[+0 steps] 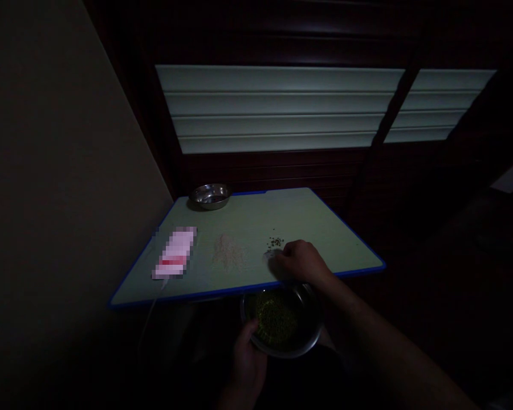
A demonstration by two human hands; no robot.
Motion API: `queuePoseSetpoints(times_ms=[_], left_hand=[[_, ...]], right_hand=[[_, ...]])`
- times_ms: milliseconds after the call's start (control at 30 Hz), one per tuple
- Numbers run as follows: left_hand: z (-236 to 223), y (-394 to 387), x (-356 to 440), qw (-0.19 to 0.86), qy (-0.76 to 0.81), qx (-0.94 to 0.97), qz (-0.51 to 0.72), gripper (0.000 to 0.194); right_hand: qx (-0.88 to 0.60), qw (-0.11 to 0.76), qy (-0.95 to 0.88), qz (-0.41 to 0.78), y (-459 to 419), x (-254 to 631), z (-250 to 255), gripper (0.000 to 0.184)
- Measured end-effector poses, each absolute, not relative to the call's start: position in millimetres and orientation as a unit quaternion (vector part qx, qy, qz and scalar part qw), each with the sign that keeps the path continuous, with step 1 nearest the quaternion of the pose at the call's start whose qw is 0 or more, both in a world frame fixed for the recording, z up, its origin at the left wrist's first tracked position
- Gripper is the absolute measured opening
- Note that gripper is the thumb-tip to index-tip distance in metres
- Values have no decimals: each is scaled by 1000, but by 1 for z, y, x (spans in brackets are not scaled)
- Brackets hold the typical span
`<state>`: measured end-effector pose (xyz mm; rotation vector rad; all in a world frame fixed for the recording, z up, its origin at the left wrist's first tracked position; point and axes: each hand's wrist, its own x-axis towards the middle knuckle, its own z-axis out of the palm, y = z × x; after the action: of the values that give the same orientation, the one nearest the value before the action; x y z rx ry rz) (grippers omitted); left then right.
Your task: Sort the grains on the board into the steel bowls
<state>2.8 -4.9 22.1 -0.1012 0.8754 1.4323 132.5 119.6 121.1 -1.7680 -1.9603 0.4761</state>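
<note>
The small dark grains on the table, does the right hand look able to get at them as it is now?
Probably yes: the right hand is just beside the dark grains on the tabletop, and nothing visible stands between. Whether its fingers already hold something is too dark to tell.

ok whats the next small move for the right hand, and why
I'd probably ease the right hand slightly toward the dark bits: they lie loose on the table just beyond its fingertips, while the left hand holds the bowl below the near edge.
</note>
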Motion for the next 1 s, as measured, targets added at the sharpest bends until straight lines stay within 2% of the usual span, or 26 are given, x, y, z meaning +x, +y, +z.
queuePoseSetpoints(times_ms=[233, 367, 667, 800, 1000], left_hand=[[26, -5, 4, 675, 375, -80, 630, 44], [28, -5, 3, 678, 375, -69, 628, 42], [26, -6, 5, 661, 397, -61, 634, 28], [22, -6, 5, 662, 388, -50, 639, 28], [20, -5, 4, 667, 386, -45, 635, 29]], right_hand=[[-622, 209, -737, 161, 125, 91, 127, 24], [-603, 219, -741, 200, 128, 78, 129, 24], [-579, 311, -675, 336, 142, 134, 141, 13], [-561, 346, -680, 320, 145, 158, 133, 5], [-518, 409, -704, 263, 140, 161, 112, 12]])
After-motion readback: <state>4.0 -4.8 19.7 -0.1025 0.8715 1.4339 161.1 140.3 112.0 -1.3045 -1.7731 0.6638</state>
